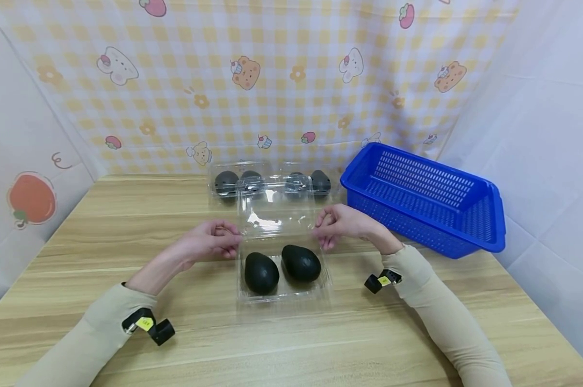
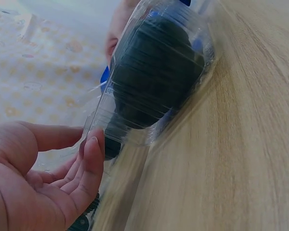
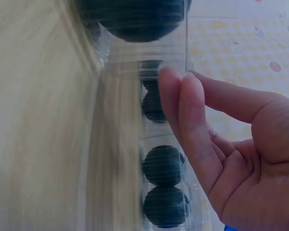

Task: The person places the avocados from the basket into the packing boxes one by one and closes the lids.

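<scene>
An unlatched clear plastic clamshell box (image 1: 286, 297) stands at mid-table, its lid (image 1: 276, 212) folded back. Two dark avocados (image 1: 261, 273) (image 1: 301, 263) lie side by side in its base. On the box's left edge, close to the hinge, my left hand (image 1: 209, 240) pinches the plastic between thumb and fingers. My right hand (image 1: 342, 224) pinches the opposite edge at about the same height. The left wrist view shows an avocado (image 2: 151, 72) through the ribbed clear wall, above the left fingers. Whether the base touches the table I cannot tell.
Behind the lid, two more clear boxes (image 1: 215, 169) (image 1: 337, 174) hold dark avocados, partly seen through the plastic. A blue perforated basket (image 1: 412, 226) stands at the right rear of the wooden table (image 1: 175, 355). A checked curtain (image 1: 272, 43) hangs along the back edge.
</scene>
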Available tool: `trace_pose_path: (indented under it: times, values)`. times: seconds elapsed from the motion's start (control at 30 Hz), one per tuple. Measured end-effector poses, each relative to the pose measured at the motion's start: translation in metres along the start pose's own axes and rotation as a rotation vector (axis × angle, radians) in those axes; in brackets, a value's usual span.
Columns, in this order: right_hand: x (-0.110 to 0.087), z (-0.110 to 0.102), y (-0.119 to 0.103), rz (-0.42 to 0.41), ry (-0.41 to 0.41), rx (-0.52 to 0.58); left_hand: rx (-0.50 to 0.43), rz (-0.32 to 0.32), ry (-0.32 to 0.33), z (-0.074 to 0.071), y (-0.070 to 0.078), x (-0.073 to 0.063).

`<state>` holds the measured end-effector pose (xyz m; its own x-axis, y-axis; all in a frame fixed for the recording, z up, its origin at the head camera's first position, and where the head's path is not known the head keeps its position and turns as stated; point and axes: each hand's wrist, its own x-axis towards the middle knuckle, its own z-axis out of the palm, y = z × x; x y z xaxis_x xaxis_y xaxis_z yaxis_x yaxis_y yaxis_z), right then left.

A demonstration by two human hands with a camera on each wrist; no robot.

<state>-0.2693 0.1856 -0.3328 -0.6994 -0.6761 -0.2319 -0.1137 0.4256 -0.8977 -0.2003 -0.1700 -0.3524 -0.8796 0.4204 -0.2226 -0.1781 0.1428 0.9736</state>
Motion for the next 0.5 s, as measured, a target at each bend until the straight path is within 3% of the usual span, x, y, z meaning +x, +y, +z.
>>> trace_pose_path:
  times: [0.17, 0.5]
  values:
    - [0.004, 0.003, 0.001, -0.021, 0.064, 0.000, 0.006, 0.042, 0.054, -0.002, -0.001, 0.002]
    - [0.011, 0.014, 0.005, -0.043, 0.184, 0.127, -0.027, 0.056, 0.131, -0.003, -0.002, 0.003]
